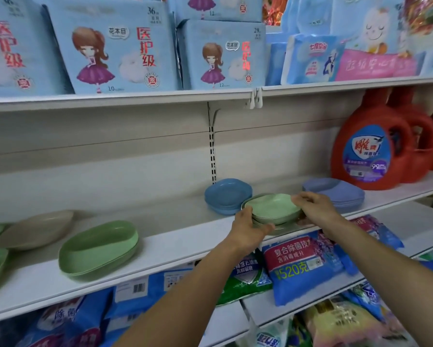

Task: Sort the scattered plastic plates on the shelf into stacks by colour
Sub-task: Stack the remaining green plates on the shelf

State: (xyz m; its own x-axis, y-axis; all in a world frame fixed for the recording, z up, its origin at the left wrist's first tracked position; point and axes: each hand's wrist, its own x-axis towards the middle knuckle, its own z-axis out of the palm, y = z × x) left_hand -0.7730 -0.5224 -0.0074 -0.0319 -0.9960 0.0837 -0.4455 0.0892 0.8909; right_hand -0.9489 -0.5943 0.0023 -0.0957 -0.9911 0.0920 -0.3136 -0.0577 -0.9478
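- Left hand and right hand hold the small green stack, centre frame on the shelf, fingers curled over opposite rims
- Looks done: blue stack, lilac stack just behind
- Left to do: beige plate and green plates, lower left
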